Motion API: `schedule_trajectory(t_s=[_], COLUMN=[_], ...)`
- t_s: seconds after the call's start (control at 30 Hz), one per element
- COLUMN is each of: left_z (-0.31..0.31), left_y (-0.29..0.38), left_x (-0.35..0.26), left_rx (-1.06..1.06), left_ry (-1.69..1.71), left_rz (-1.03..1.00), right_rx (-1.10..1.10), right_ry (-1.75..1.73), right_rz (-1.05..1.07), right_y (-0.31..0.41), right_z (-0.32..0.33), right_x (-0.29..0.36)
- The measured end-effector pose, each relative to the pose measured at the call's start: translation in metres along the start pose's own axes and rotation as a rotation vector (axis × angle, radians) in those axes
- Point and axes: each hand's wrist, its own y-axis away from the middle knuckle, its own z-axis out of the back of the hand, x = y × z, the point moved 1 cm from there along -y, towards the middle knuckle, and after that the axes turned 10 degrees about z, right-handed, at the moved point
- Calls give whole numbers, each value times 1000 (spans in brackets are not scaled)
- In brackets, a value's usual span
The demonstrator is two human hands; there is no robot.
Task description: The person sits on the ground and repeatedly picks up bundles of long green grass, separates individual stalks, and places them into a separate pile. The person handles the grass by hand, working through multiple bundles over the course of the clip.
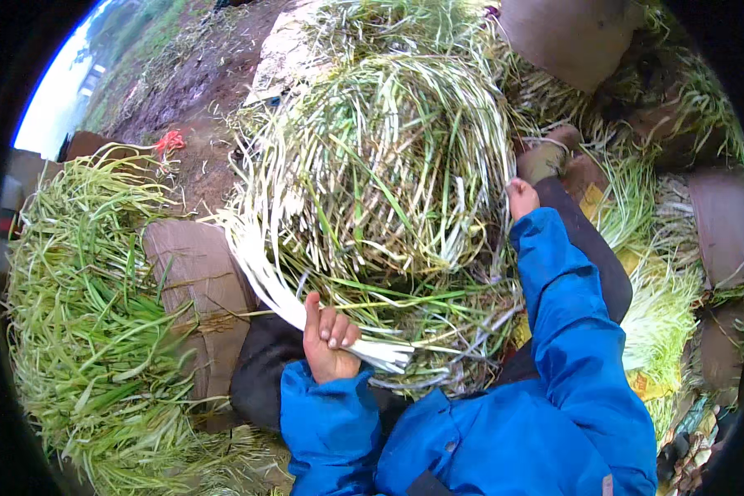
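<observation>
My left hand (332, 341) is closed around a small bunch of long white plant stalks (273, 291), whose pale cut ends stick out to the right of the fist. The stalks curve up and left from my hand. Before me lies a large heap of green and white leafy stalks (384, 180), partly dried and tangled. My right hand (523, 198) is at the heap's right edge, its fingers bent against the outer stalks; whether it grips any of them I cannot tell.
Green leafy stalks (93, 335) are piled at the left beside a brown wrapped bundle (198, 279). Paler stalks (657, 322) lie at the right past my knee. A red string tangle (170, 142) rests on bare soil (208, 167). A brown rounded object (573, 37) stands at the top right.
</observation>
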Motion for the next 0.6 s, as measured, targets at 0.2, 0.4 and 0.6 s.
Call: schedule_trajectory(t_s=[0.2,0.4,0.6], left_z=[-9,-21,-20], left_y=[24,53,48], left_x=[-27,-54,-42], left_rx=[61,33,-117], left_ry=[5,-155,-270], left_rz=[-218,-338,-267], right_rx=[59,211,286], right_ry=[-277,-462,-949], right_rz=[16,-10,209], right_y=[-24,-26,97], right_z=[-31,7,67], right_x=[-59,25,163])
